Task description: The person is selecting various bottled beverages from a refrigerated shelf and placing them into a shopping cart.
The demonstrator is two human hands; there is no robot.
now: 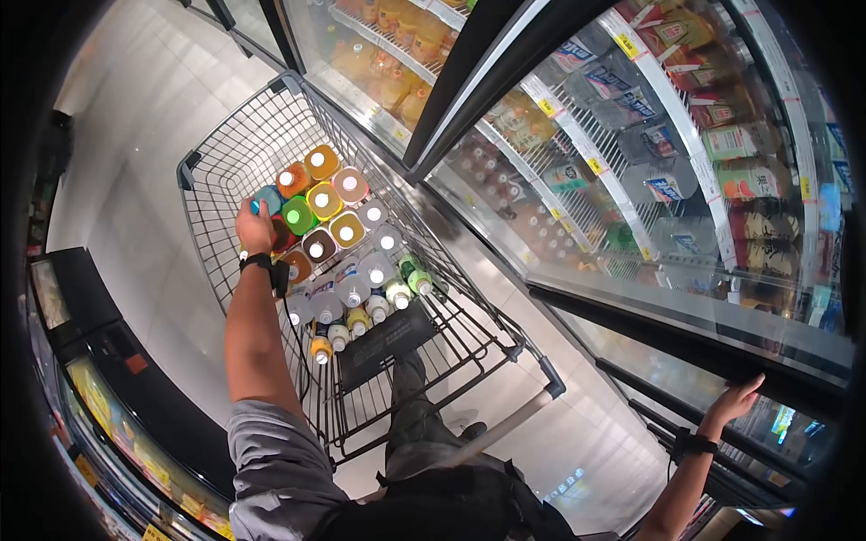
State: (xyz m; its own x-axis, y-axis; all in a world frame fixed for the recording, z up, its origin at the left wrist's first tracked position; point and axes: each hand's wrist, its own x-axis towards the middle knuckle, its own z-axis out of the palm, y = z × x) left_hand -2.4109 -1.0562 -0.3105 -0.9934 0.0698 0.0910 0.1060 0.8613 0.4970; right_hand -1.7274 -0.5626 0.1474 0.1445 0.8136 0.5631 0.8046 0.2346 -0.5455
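- Currently, the person's left hand [256, 229] is at the far left side of the bottles, its grip closed on the cap of a blue bottle [268, 197].
- That blue bottle is inside a wire shopping cart [288, 82], at the outer edge of the group, just beside an orange bottle [293, 178] and a green bottle [299, 216].
- The right hand [735, 402] is well apart from the cart, its fingers touching the black edge of a glass fridge door [690, 344] — whether that grip is clamped round the edge, one cannot tell.
- Most bottles in the cart stand close together, caps up: yellow, orange, pink, brown and clear.
- Nearer the person, smaller bottles lean with their caps toward the body, among them a light green bottle [413, 274] and a small orange bottle [321, 349].
- A black panel [388, 347] lies between those bottles and the cart's handle [505, 431].
- Behind the glass — shelves [667, 81] with price labels, carrying water bottles [631, 101] and colored drinks.
- Black bands circle both wrists; a gray sleeve [271, 451] covers the upper left arm.
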